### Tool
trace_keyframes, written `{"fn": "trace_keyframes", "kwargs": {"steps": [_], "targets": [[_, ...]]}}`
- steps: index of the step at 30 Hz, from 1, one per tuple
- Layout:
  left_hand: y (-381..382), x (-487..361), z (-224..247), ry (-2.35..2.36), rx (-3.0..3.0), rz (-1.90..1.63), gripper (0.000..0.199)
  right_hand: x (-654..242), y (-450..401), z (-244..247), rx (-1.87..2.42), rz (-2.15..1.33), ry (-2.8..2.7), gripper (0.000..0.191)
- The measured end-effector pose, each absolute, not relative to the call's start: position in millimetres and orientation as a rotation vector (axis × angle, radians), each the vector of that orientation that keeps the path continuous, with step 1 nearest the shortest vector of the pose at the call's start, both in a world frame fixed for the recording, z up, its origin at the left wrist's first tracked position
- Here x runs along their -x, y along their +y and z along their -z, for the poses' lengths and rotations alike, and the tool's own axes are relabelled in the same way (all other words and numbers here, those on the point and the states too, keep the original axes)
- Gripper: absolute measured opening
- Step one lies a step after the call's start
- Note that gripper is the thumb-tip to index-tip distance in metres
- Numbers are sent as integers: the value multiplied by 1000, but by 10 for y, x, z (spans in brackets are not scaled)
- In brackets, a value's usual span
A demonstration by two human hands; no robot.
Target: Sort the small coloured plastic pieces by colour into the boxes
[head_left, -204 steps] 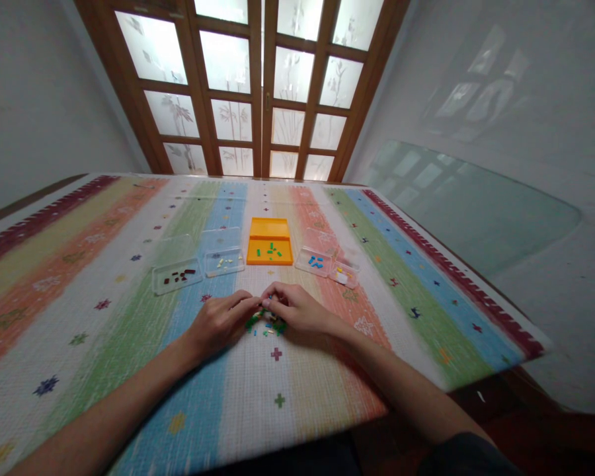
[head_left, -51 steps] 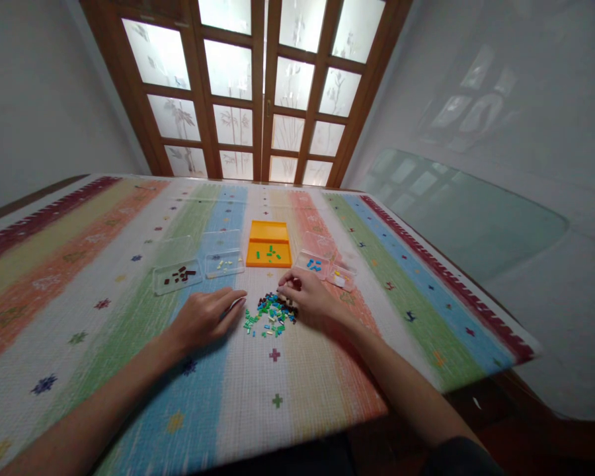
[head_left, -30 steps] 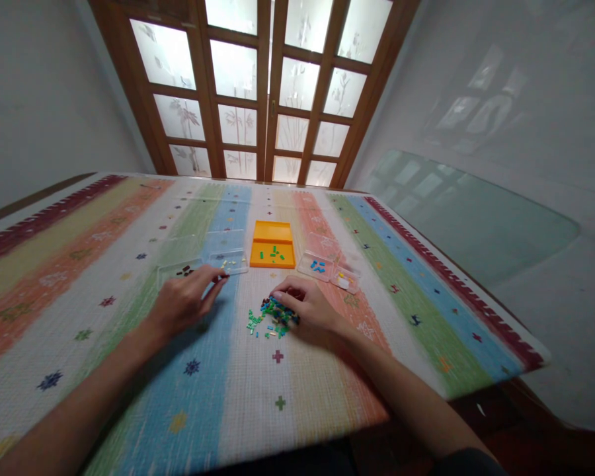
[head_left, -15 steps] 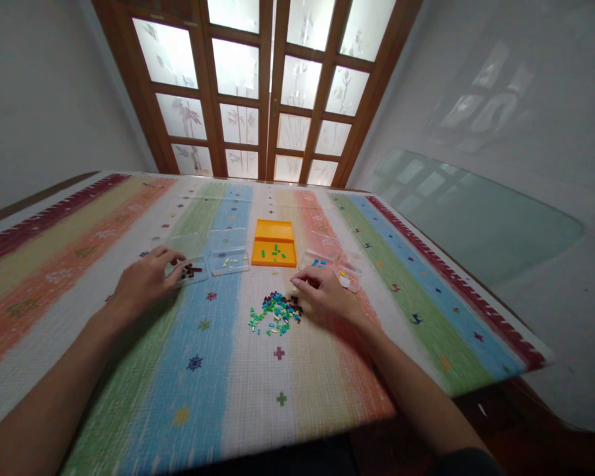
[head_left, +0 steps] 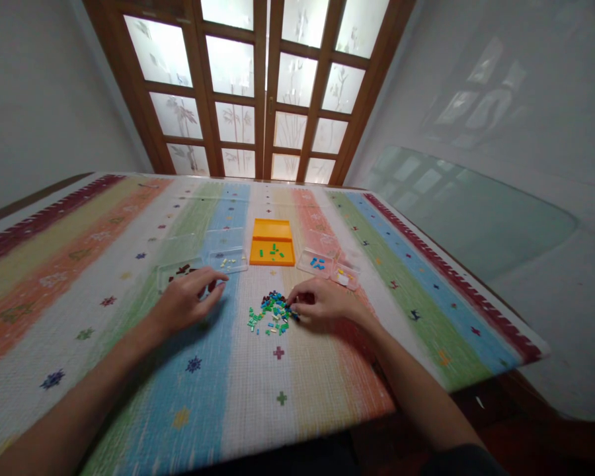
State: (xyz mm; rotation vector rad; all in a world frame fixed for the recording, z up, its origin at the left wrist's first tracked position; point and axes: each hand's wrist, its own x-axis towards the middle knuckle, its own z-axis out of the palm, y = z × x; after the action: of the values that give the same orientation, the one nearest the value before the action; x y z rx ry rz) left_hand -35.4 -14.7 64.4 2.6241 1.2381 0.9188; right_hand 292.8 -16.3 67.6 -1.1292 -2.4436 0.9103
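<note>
A pile of small building bricks (head_left: 275, 311), mostly green, blue and dark brown, lies on the striped tablecloth. At the pile's right edge, my right hand (head_left: 324, 303) has thumb and forefinger closed together; what they pinch is too small to make out. My left hand (head_left: 188, 301) hovers left of the pile, thumb and forefinger apart, with nothing visible between them. Just beyond it, partly covered by the hand, is a clear box with dark brown bricks (head_left: 182, 270). Another clear box (head_left: 235, 270) holds pale bricks.
An orange box (head_left: 272, 263) with its lid open holds several green bricks behind the pile. To its right stand a clear box with blue bricks (head_left: 318, 263) and one with yellow pieces (head_left: 346, 276). The tablecloth (head_left: 258, 396) reaches the near table edge.
My left hand has moved right and nearer, away from the box of brown bricks toward the pile. My right hand has come down to the pile's right edge.
</note>
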Motion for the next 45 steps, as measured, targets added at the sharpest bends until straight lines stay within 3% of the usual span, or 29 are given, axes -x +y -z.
{"fn": "trace_keyframes", "kwargs": {"steps": [7, 16, 25, 33, 40, 45], "targets": [[-466, -124, -435, 841, -2659, -760, 26, -2955, -170, -677, 1175, -801, -2605, 21], [-590, -349, -346, 862, -2667, -684, 30, -2983, -134, -711, 1218, -772, -2674, 25], [-540, -324, -267, 897, -2683, -804, 27, -2927, -92, -624, 1369, -422, -2584, 22], [-505, -315, -283, 892, -2666, -923, 25, -2913, -81, -630, 1421, -558, -2412, 13], [-498, -311, -312, 913, -2640, -1011, 28, -2722, -167, -579, 1022, -975, -2319, 17], [-488, -294, -310, 843, -2656, -1079, 25, -2571, -264, -519, 946, -1043, -2289, 18]]}}
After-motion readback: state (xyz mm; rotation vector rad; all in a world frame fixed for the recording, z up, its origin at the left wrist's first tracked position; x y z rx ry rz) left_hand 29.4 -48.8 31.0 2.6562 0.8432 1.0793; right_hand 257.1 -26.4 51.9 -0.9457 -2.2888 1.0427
